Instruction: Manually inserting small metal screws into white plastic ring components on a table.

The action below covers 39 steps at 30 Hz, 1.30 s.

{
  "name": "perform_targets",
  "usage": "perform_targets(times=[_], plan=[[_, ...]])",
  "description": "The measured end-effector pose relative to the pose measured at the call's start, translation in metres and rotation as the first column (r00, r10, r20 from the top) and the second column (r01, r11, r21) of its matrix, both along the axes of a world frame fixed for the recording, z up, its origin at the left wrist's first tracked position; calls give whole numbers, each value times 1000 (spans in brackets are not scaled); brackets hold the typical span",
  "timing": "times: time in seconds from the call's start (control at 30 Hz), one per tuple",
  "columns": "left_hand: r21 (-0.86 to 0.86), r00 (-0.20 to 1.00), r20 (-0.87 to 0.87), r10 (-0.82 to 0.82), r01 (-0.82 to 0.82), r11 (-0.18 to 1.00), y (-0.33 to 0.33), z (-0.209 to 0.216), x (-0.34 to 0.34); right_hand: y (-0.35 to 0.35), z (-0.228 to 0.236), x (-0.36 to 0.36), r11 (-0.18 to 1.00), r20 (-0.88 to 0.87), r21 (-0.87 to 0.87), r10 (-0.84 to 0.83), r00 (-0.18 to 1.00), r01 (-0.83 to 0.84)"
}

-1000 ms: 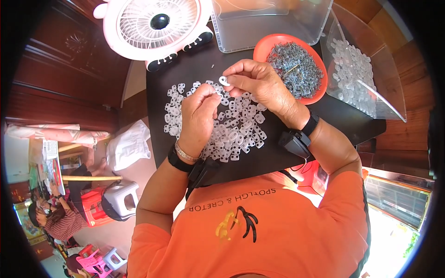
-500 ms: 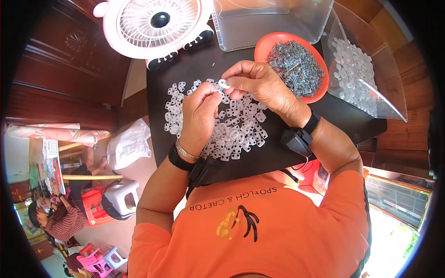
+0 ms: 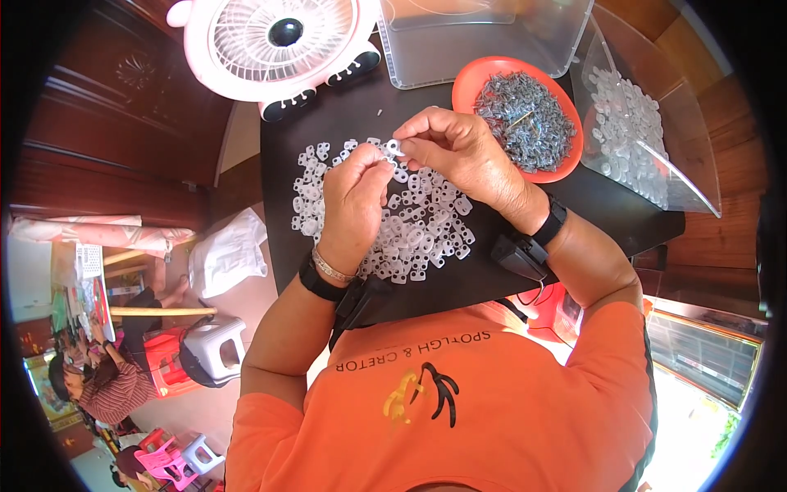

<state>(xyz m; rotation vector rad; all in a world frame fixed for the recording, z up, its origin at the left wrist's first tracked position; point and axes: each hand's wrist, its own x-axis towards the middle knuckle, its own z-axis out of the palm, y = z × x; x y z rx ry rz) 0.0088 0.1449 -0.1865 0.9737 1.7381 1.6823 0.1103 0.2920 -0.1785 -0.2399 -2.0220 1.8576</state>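
Observation:
A small white plastic piece with a round hole is pinched between the thumb and forefinger of my right hand. My left hand is closed just beside it, thumb pressed to the fingers. Whatever those left fingertips may hold is hidden or too small to name. Both hands are above a loose pile of similar white plastic pieces with holes, spread over the dark table. To the right of my right hand, an orange-red dish carries a heap of small grey-blue metallic parts.
A pink and white fan stands at the far left of the table. Beside it is a clear plastic bin. Another clear bin at the right holds more whitish pieces. Stools and a seated person are off to the left.
The white piece in my right fingers has turned slightly, so its hole shows more openly. Both hands stay in nearly the same place.

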Motion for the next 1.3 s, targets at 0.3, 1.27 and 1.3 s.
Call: perform_targets(times=[0.3,1.27,1.3], plan=[[-5,999,-45,-10,10,1000,-2,2,1,-5,0,1,998,-28,34,56,998,-56],[47,985,153,-81,74,996,2,2,0,-11,8,6,660,-263,726,8,965,192],[62,988,132,-81,73,995,2,1,0,-11,9,7,675,-232,719,8,973,166]])
